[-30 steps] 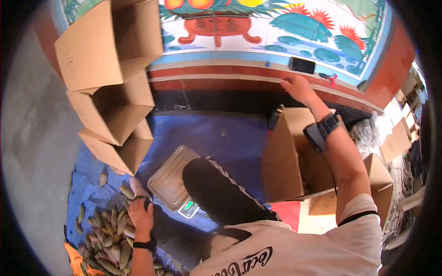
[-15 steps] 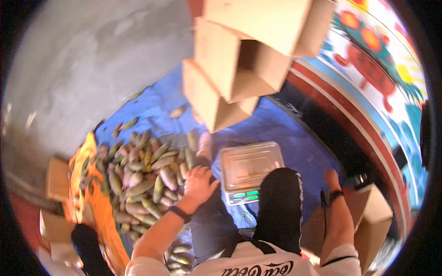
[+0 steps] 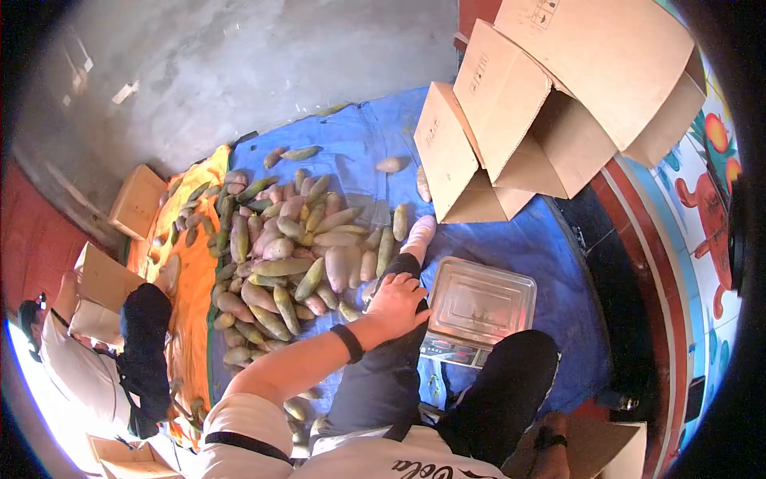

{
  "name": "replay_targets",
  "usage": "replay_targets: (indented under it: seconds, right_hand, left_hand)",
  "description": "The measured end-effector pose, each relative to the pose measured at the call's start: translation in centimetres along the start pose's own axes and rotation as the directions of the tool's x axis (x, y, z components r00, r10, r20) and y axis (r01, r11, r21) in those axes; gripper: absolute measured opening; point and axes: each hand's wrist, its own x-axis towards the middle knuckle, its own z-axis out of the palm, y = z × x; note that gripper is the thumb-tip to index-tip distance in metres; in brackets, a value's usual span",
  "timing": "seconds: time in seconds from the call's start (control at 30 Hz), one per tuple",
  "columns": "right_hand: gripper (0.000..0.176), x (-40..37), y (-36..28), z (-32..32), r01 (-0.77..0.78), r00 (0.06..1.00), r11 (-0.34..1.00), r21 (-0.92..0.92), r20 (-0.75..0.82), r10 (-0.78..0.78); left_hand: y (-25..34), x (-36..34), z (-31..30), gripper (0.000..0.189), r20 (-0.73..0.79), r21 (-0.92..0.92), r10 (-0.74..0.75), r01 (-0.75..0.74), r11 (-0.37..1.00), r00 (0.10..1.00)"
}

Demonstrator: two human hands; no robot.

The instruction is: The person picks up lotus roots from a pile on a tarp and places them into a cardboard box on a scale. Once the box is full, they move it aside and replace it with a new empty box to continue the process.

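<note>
My left hand (image 3: pixel 396 306) lies flat on my left knee, its fingers loosely spread and holding nothing. Low on the right, my right hand (image 3: pixel 556 423) is small and in shadow beside an open cardboard box (image 3: pixel 622 447); its fingers are too dark to make out. Between my legs and the stacked boxes is a digital scale (image 3: pixel 455 351) with a clear rectangular plastic tray (image 3: pixel 484 299) on it. Left of my knee spreads a large pile of greenish and purplish tubers (image 3: pixel 279 255) on a blue sheet (image 3: pixel 511 247).
Large open cardboard boxes (image 3: pixel 511 104) lean together at the upper right. An orange sheet (image 3: pixel 187 287) with smaller tubers lies at left, where a co-worker (image 3: pixel 88 371) sits by a cardboard box (image 3: pixel 108 279). Another box (image 3: pixel 137 199) stands near the grey wall (image 3: pixel 263 56).
The view has swung left, showing more of the co-worker. My left hand stays on my knee. My right hand is lower, closer to the box, and the scale's green display is no longer lit.
</note>
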Motion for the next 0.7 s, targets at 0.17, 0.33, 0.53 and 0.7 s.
replay_targets:
  seconds: [0.17,0.33,0.53,0.7]
  right_hand:
    - [0.037,-1.4,-1.6,-1.4,-0.023,0.967,0.975,-0.221,0.242,0.078]
    - [0.047,-6.3,-3.6,-3.8,-0.105,0.991,0.984,-0.148,0.073,0.116]
    - [0.063,-7.4,-2.2,-3.6,-0.049,0.972,0.965,-0.258,0.211,0.106]
    - [0.06,-9.5,3.7,1.8,0.035,0.982,0.956,-0.291,0.186,0.021]
  left_hand:
    - [0.3,-0.1,0.1,0.039,0.013,0.013,-0.017,0.017,1.0,1.0]
    - [0.7,0.1,0.2,0.038,0.022,0.028,-0.011,0.011,1.0,1.0]
    - [1.4,0.9,-0.1,0.039,0.073,0.057,-0.011,0.007,0.998,0.997]
    - [1.4,1.0,-0.2,0.039,0.066,0.047,0.0,-0.003,0.999,0.998]
